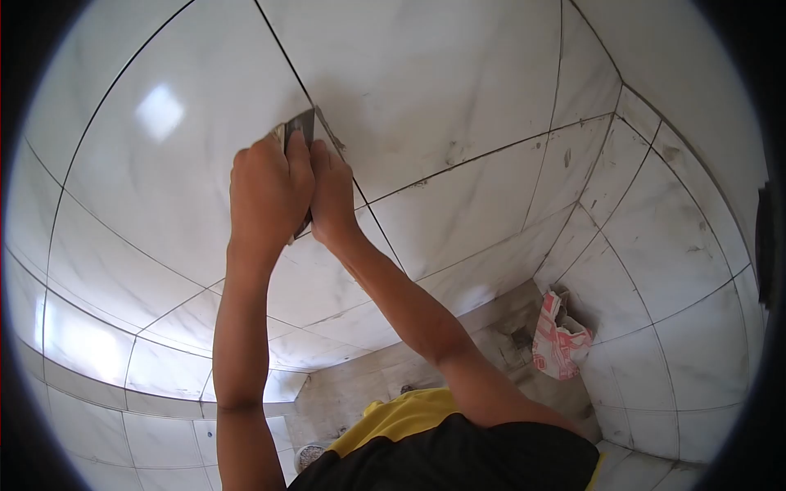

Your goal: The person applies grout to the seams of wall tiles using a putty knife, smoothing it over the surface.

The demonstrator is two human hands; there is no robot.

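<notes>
My left hand [266,192] is closed around a dark flat scraper [300,124], held against the white tiled wall [442,74]. Pressed in from the other side, my right hand [332,188] also grips the tool, its fingers bent beside the left thumb. The scraper's upper corner meets a dark joint [282,47] between two large tiles. A line of dark grout smear [332,131] lies along that joint, just right of the tool. Most of the tool's lower part is hidden behind my hands.
A torn red and white bag [562,335] stands on the dirty floor [487,344] by the right-hand wall [671,254]. A small round container [309,457] is partly visible beside my clothing. Dark smudges mark several tiles near the corner.
</notes>
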